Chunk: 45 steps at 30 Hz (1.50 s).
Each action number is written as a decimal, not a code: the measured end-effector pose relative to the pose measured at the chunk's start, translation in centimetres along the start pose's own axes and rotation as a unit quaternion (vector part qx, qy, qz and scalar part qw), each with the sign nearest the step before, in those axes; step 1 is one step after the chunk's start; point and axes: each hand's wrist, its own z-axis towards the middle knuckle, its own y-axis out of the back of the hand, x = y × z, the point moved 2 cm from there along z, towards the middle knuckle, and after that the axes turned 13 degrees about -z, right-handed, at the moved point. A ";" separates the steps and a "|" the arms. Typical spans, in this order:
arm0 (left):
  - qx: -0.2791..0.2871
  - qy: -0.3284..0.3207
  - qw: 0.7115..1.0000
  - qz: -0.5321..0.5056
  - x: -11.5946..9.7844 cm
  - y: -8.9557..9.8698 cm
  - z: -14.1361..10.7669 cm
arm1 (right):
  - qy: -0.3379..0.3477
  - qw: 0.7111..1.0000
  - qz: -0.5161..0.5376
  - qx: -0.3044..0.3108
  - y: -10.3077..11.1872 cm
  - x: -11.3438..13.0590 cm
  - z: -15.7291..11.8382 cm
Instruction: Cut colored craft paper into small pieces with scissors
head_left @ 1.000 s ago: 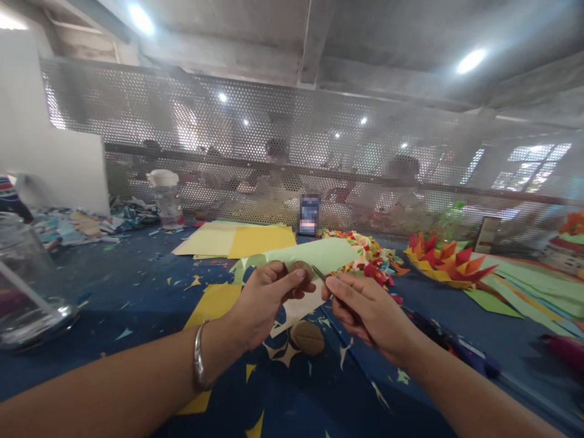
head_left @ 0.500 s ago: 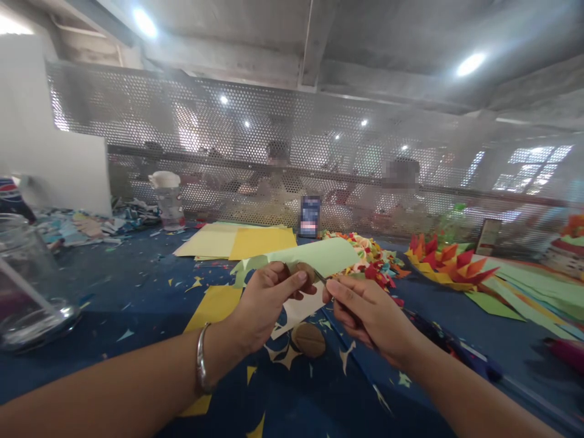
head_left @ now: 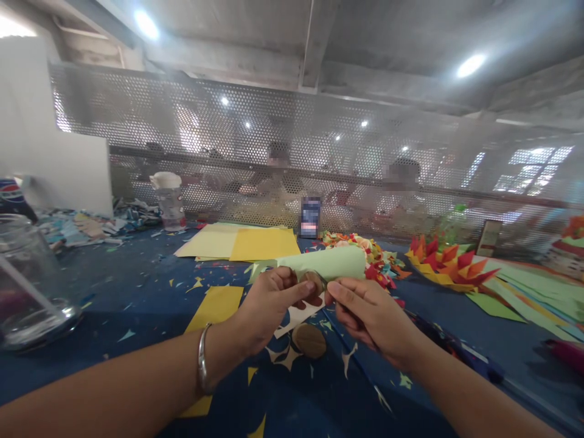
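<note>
Tabletop: a blue surface (head_left: 137, 328) is stretching under both arms, and paper scraps (head_left: 196, 283) are littering it
Left hand: the left hand (head_left: 269, 304) is pinching a brown disc (head_left: 311, 280) by its edge, in front of the pale green sheet (head_left: 337, 261)
Right hand: the right hand (head_left: 365, 307) is gripping a thin metal tool (head_left: 323, 281), probably small scissors, and its tip is meeting the disc's side, though blur is hiding the exact contact
Brown oval: another round brown piece (head_left: 309, 340) is lying on the surface below the hands
Paper: yellow sheets (head_left: 264, 243) are lying behind the left hand, and red-orange petals (head_left: 449, 264) are fanning out at right
Glassware: a clear jar (head_left: 27, 292) is standing at left, nearer than the lidded cup (head_left: 168, 201)
Phone: a phone (head_left: 310, 218) is standing upright before the perforated screen (head_left: 205, 134)
Room: lamps (head_left: 146, 24) are glowing on a grey ceiling (head_left: 255, 36), and blurred people are showing through the screen
</note>
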 end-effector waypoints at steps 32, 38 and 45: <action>-0.031 -0.018 0.999 0.012 0.0 0.3 -0.2 | 0.014 1.000 -0.026 0.003 0.4 0.1 -0.1; -0.012 -0.033 0.998 0.044 -0.3 0.2 -0.2 | 0.020 0.999 -0.034 0.003 0.4 0.1 0.0; -0.018 0.016 1.000 0.010 -0.5 -0.1 -0.3 | 0.031 0.998 -0.052 0.026 0.9 -0.1 0.1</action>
